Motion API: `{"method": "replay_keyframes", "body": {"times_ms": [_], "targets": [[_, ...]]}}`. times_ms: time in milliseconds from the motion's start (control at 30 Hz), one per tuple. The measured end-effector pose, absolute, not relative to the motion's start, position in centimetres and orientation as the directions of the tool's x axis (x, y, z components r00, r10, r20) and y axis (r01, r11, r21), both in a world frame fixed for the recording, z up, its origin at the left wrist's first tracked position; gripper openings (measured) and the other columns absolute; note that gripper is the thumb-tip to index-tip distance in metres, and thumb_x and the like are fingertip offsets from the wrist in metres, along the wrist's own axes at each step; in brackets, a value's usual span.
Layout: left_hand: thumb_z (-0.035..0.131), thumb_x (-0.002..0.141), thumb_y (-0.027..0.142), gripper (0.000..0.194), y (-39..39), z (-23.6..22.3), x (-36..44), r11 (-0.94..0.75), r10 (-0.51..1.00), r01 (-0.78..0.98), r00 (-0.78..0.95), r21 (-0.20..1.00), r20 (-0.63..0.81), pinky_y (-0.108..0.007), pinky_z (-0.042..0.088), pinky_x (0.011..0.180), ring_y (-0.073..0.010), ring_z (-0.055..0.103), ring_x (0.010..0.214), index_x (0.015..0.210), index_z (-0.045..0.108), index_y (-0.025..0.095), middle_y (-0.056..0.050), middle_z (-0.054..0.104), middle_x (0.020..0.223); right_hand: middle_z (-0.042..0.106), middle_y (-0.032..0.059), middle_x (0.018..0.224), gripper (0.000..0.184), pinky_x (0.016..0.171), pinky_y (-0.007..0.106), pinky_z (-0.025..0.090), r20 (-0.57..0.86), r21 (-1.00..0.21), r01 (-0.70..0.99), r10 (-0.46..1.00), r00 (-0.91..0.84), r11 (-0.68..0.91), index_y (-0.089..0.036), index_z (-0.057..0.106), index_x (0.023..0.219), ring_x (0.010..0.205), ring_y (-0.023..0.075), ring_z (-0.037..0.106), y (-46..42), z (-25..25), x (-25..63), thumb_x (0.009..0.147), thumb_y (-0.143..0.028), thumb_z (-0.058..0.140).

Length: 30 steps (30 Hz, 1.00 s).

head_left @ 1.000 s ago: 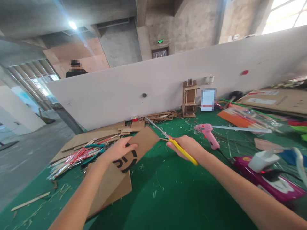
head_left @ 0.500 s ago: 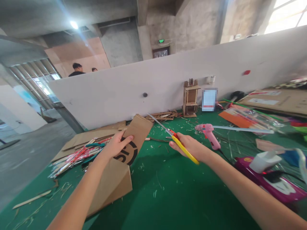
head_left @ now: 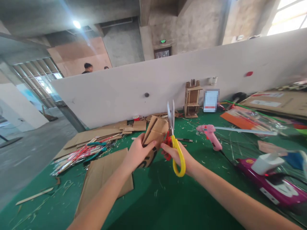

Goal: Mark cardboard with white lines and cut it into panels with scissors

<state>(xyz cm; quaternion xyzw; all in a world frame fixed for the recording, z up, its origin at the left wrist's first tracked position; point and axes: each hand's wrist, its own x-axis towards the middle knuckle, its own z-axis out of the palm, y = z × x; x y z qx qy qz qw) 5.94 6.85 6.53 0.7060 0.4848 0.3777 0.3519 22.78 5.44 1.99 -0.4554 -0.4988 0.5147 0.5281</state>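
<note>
My left hand (head_left: 139, 152) grips a folded piece of brown cardboard (head_left: 158, 129) with black print on its lower part. My right hand (head_left: 181, 156) holds a pair of scissors (head_left: 178, 155) with a yellow and a red handle. Their blades point up and stand slightly apart, just right of the cardboard's upper end. The fingertips of both hands come close together at the cardboard. Beneath my left forearm lies a flat cardboard sheet (head_left: 107, 172) on the green table (head_left: 165, 198).
On the right are a pink glue gun (head_left: 214, 139) and a purple power strip (head_left: 273, 183) with plugs. A small cardboard shelf (head_left: 192, 99) stands against the white partition (head_left: 112, 95). Packed sticks (head_left: 72, 158) and teal-handled pliers (head_left: 96, 145) lie left. A person (head_left: 87, 67) is beyond the partition.
My left hand has brought the cardboard right, toward the scissors, and its folded end now faces me. The scissors have turned from pointing up-left to upright, with their blades parted.
</note>
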Motion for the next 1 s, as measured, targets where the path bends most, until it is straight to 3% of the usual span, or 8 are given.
{"method": "replay_keyframes", "body": {"times_ms": [133,300,567,700,833,1000], "targets": [[0.056,0.080,0.052,0.043,6.0,5.7,6.9,-0.254,0.907,0.282,0.402,0.925,0.126,-0.034,0.046,0.082,-0.0246,0.058,0.100,0.108,0.051,0.020,-0.008,0.063,0.106,0.054,-0.0029,0.062,0.027,0.048,0.026,0.039,0.075,-0.987,-0.132,0.993,0.090,0.087,-0.020,0.052,0.077,0.052,0.0122,0.049,5.2,1.9,22.3,0.070,-0.042,0.066],[0.048,0.085,0.053,0.040,6.0,4.5,7.1,-0.228,0.884,0.243,0.457,0.943,0.096,-0.033,0.043,0.088,-0.0215,0.054,0.103,0.106,0.048,0.019,-0.008,0.057,0.109,0.059,-0.0005,0.072,0.031,0.058,0.029,0.044,0.174,-0.973,-0.153,0.985,0.017,0.175,-0.020,0.058,0.083,0.064,0.0153,0.055,4.9,1.7,22.5,0.072,-0.047,0.067],[0.065,0.077,0.041,0.052,5.9,4.2,7.1,-0.164,0.875,-0.009,0.461,0.986,0.150,-0.035,0.044,0.092,-0.0239,0.054,0.112,0.122,0.045,0.026,-0.009,0.050,0.130,0.063,0.0007,0.081,0.028,0.067,0.030,0.047,0.256,-0.942,-0.229,0.966,-0.021,0.245,-0.021,0.057,0.087,0.075,0.0178,0.059,4.8,1.9,22.8,0.070,-0.038,0.070],[0.065,0.074,0.042,0.054,6.7,3.7,6.6,0.087,0.928,-0.187,0.373,0.979,-0.012,-0.036,0.048,0.086,-0.0263,0.058,0.107,0.123,0.049,0.026,-0.007,0.060,0.121,0.061,0.0006,0.086,0.028,0.070,0.030,0.047,0.284,-0.940,-0.193,0.959,0.010,0.280,-0.022,0.054,0.096,0.079,0.0176,0.058,4.7,2.2,23.8,0.073,-0.035,0.064],[0.056,0.074,0.041,0.042,7.2,3.5,6.3,0.305,0.918,-0.275,0.338,0.912,-0.205,-0.036,0.051,0.075,-0.0273,0.065,0.093,0.109,0.059,0.019,-0.009,0.069,0.103,0.058,-0.0004,0.081,0.013,0.072,0.029,0.046,0.307,-0.947,-0.092,0.951,0.026,0.308,-0.021,0.054,0.086,0.078,0.0164,0.056,4.7,2.2,24.5,0.076,-0.029,0.056],[0.055,0.070,0.035,0.036,7.3,3.1,6.1,0.335,0.934,-0.308,0.232,0.891,-0.271,-0.033,0.053,0.065,-0.0220,0.068,0.074,0.102,0.060,0.018,-0.005,0.072,0.084,0.060,0.0006,0.085,0.011,0.078,0.030,0.046,0.314,-0.947,-0.064,0.949,0.013,0.315,-0.021,0.054,0.083,0.085,0.0184,0.057,4.7,2.2,24.4,0.076,-0.030,0.056]]}}
